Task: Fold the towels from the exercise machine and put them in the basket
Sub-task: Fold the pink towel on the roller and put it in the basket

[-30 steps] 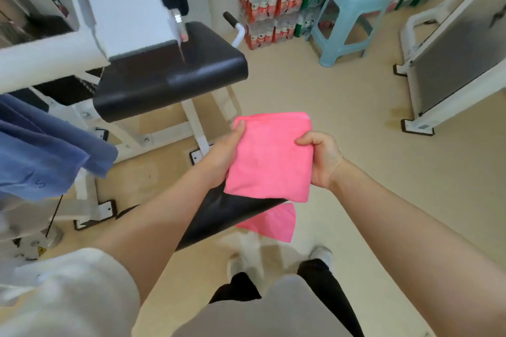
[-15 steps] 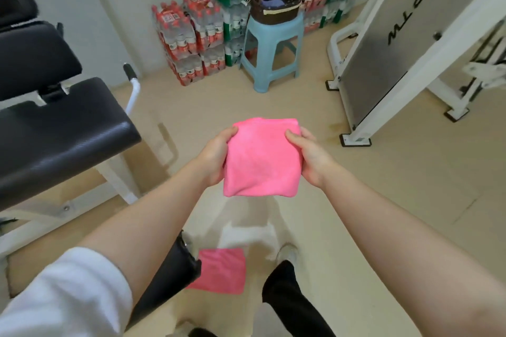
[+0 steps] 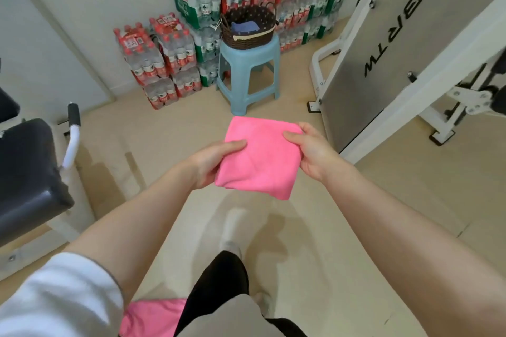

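Folded pink microfibre towel (image 3: 258, 157) held chest-high between both hands | left hand (image 3: 216, 160) pinches left edge, right hand (image 3: 309, 152) pinches right edge | likely light, limp, non-slip: support the fold edges | dark wicker basket (image 3: 247, 26) on pale blue plastic stool (image 3: 247, 74), well ahead.

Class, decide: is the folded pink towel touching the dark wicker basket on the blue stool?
Apart. The head view shows the folded pink towel held short of the dark wicker basket, floor between.
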The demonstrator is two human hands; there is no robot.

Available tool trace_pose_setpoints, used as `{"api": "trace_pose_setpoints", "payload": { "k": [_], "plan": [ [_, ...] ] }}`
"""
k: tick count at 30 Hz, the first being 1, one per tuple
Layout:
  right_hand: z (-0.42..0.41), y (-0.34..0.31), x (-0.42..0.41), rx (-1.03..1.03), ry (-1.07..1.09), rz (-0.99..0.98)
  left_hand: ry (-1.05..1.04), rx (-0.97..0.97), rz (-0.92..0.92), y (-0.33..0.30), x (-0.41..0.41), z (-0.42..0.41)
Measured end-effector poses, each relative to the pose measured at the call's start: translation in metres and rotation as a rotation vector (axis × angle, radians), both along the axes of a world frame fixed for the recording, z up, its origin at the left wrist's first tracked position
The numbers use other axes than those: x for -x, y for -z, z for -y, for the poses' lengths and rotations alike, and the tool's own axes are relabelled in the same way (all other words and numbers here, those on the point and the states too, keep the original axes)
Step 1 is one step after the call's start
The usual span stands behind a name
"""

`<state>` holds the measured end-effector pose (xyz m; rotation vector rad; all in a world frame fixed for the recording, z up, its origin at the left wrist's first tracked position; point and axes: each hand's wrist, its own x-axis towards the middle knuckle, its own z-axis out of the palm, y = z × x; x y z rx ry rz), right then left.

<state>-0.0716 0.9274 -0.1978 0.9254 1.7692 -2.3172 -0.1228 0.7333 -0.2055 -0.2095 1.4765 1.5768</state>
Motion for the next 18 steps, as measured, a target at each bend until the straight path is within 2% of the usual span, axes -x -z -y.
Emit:
{"api": "trace_pose_setpoints", "payload": {
  "k": [3, 7, 9, 12, 15, 18],
  "plan": [
    [-0.024, 0.004, 0.046, 0.043, 0.087, -0.006, 0.094, -0.031, -0.060, 0.008, 0.046, -0.016],
    [-0.053, 0.009, 0.127, 0.238, 0.186, -0.031, -0.012, -0.099, -0.140, 0.017, 0.135, -0.047],
    [-0.061, 0.009, 0.173, 0.302, 0.114, 0.053, -0.066, -0.126, -0.164, 0.014, 0.187, -0.058],
    [-0.065, 0.007, 0.248, 0.234, -0.019, 0.210, -0.090, -0.137, -0.167, 0.003, 0.265, -0.069],
    [-0.068, 0.006, 0.319, 0.239, -0.050, 0.186, -0.097, -0.147, -0.188, -0.005, 0.341, -0.079],
    [-0.078, 0.003, 0.378, 0.255, -0.031, 0.122, -0.044, -0.073, -0.215, -0.006, 0.410, -0.094]
  ]
}}
